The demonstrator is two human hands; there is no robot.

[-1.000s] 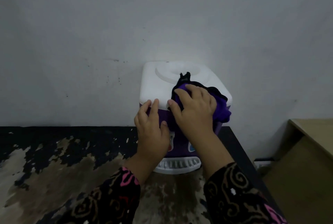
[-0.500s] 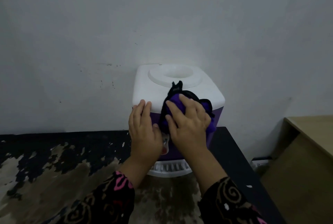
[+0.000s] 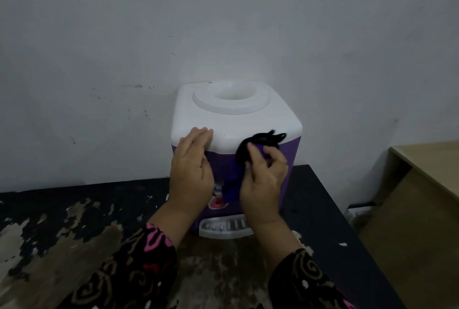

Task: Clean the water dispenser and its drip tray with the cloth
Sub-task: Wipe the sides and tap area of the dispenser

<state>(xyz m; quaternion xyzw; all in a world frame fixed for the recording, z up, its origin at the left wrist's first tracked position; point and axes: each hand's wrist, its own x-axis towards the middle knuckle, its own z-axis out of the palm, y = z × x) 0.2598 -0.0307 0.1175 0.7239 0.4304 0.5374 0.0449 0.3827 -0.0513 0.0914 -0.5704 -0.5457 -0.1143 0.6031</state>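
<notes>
Wiping of water dispenser (image 3: 236, 123) front: my right hand (image 3: 263, 179) holds the cloth (image 3: 258, 141), left hand (image 3: 191, 172) lies flat. Next, I think, drip tray (image 3: 223, 228) at 6 o'clock.

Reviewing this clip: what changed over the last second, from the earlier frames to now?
The right hand drew the cloth off the white top of the dispenser, down over the front edge and onto the upper right of the purple front, gripping it throughout. The left hand stayed flat on the front left edge. The drip tray stayed in place, untouched.
</notes>
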